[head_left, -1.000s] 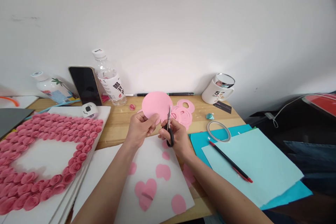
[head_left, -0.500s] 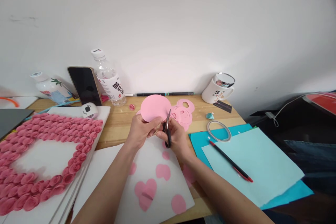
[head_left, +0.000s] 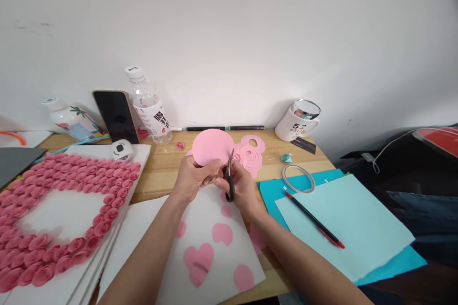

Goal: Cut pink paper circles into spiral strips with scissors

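Note:
A pink paper disc [head_left: 213,147] is pinched at its lower edge by my left hand [head_left: 193,176]. My right hand [head_left: 240,186] is closed on small black-handled scissors [head_left: 229,178], whose blades point up at the disc's right edge. Whether the blades are cutting into the paper cannot be made out. Behind the scissors lie several pink paper rings [head_left: 252,152] on the wooden table. Below my hands is a white sheet [head_left: 218,286] with pink paper pieces on it, among them a heart [head_left: 205,255] and a round piece [head_left: 244,278].
To the left, a white board carries rows of pink paper roses [head_left: 103,227]. A phone [head_left: 115,116] and a plastic bottle [head_left: 150,109] stand near the wall. On the right are a mug [head_left: 296,123], a tape roll [head_left: 298,178], a pen [head_left: 315,220] and blue paper [head_left: 358,228].
The disc and the scissors have shifted very slightly to the right with my hands. Both hands keep their grips, and the other things lie as before.

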Motion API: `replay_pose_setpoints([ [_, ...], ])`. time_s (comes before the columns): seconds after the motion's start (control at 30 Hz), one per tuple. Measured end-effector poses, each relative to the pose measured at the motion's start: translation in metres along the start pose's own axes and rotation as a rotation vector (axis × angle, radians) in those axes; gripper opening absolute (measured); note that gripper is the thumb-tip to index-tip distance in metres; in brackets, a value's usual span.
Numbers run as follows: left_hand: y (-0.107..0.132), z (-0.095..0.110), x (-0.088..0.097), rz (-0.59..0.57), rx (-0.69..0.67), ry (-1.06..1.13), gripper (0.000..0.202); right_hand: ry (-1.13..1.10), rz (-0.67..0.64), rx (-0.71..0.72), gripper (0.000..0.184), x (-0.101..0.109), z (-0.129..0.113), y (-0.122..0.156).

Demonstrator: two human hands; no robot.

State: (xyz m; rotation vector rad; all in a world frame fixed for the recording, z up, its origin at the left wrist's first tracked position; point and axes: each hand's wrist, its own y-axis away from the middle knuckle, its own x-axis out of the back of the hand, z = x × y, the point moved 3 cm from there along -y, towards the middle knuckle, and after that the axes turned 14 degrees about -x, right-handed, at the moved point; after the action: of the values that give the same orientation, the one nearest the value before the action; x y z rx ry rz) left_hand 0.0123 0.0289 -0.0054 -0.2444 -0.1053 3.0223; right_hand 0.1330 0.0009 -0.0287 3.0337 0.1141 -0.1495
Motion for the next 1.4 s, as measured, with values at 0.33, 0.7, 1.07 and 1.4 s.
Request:
replay_pose_setpoints([
  [0.33, -0.0003, 0.0032, -0.0004, -0.013, 0.001, -0.005, 0.020, 0.018, -0.004, -0.015, 0.034, 0.0005, -0.0008, 0.0014],
  [0.7, -0.0008, 0.0042, 0.0013, 0.019, 0.002, 0.005, 0.031, -0.036, -0.003, -0.109, 0.031, -0.0014, 0.0003, 0.0028],
  [1.07, -0.0003, 0.0042, 0.0003, -0.040, 0.000, 0.085, 0.030, -0.002, 0.017, -0.147, 0.028, -0.0027, 0.0032, 0.0024],
  [1.4, -0.0017, -0.0019, 0.0004, -0.034, -0.012, 0.038, 0.031, -0.017, 0.033, -0.015, 0.034, 0.0003, 0.0009, -0.0005],
])
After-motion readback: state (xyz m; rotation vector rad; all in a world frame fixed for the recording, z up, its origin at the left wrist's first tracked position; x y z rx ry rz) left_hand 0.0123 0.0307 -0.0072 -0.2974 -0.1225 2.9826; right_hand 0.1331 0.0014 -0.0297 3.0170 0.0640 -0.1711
